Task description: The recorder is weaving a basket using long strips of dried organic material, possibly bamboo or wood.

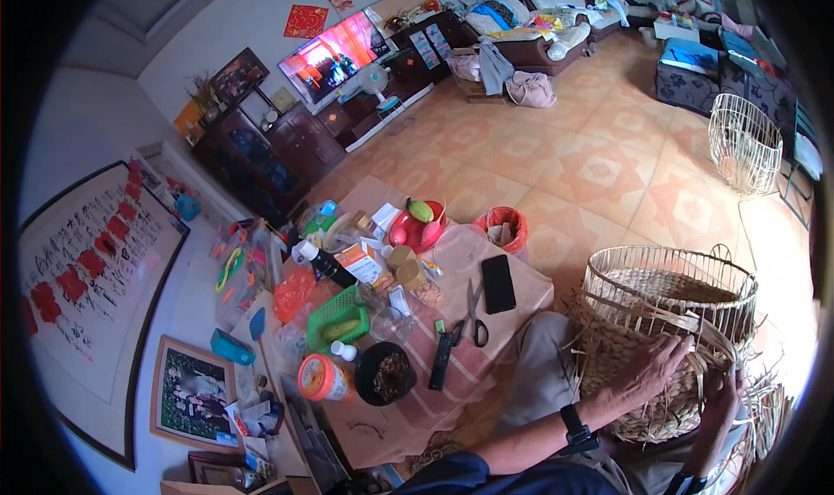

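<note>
On my lap rests a round basket (634, 347), its lower wall woven of braided tan plant fibre and its upper part an open wire frame with a rim. My left hand (656, 369), wearing a dark wristband, reaches across the near side of the wall. Its fingers are closed on a fibre strand there. My right hand (723, 399) is beside it at the basket's right side, with its fingers curled round a strand against the wall; part of these fingers is hidden. Loose fibre strands (769, 421) hang and lie at the right of the basket.
To my left stands a cloth-covered table (408, 438) with scissors (475, 317), a black phone (499, 285), a green basket (337, 317), a dark bowl (369, 382) and bottles. Behind it is a red-lined bin (504, 230). A bare wire frame (744, 145) stands on the tiled floor.
</note>
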Action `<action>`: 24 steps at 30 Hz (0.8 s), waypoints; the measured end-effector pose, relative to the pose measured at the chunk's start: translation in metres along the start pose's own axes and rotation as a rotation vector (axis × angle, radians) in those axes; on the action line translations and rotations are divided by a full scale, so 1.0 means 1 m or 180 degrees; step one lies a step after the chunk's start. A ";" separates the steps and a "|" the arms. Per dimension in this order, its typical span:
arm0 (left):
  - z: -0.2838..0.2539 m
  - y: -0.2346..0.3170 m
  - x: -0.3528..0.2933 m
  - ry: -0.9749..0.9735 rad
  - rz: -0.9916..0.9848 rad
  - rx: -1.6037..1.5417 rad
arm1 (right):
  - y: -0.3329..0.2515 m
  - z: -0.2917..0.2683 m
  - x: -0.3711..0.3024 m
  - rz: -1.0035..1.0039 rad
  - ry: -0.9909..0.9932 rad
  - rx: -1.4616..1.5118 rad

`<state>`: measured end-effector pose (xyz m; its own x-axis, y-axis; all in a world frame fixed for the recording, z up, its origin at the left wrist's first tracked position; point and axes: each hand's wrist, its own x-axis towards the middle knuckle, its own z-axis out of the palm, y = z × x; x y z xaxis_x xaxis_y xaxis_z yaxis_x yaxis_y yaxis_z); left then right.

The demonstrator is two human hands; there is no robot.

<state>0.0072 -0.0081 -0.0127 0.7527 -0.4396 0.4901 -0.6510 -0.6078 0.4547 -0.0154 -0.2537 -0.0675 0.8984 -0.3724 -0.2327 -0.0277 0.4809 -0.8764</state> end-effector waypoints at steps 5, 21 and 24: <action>0.011 0.003 0.000 0.0079 -0.0297 -0.0065 | -0.035 0.008 -0.002 0.0024 -0.0517 -0.0757; 0.009 0.005 0.012 0.0259 -0.0380 -0.0214 | -0.039 -0.027 0.009 -0.0156 -0.0633 -0.0451; 0.003 0.010 0.009 0.0374 -0.0319 -0.0303 | -0.032 0.006 -0.007 -0.1013 0.0170 -0.1601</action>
<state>0.0077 -0.0198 -0.0055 0.8013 -0.2961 0.5198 -0.5838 -0.5769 0.5713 -0.0181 -0.2620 -0.0350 0.8736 -0.4823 0.0647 0.0234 -0.0911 -0.9956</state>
